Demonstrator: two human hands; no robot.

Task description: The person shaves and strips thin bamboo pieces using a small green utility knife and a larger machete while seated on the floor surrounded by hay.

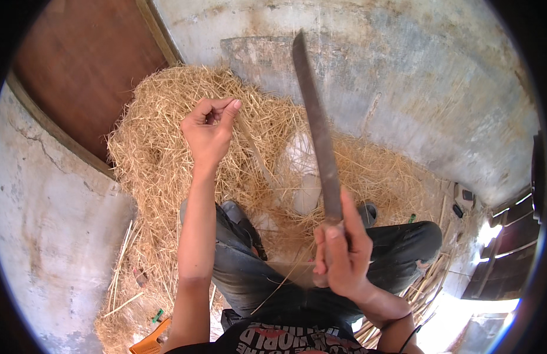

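Observation:
My right hand (347,253) is wrapped round the handle of a machete (317,127). Its long dark blade points up and away, with the tip before the far wall. Off to the left, my left hand (211,127) is raised over a straw heap, thumb and forefinger pinched together. From that pinch a thin pale strip (254,147) seems to hang down toward the right; its material is unclear, and it blends into the straw. Blade and strip are apart. Below the right hand, a blurred thin piece (291,272) crosses my lap.
A big heap of straw (161,118) lies against the wall and a brown door panel (84,65). A pale block (307,194) stands between my feet. Thin sticks (441,271) lie at right, near a small dark object (458,210). An orange object (149,340) sits lower left.

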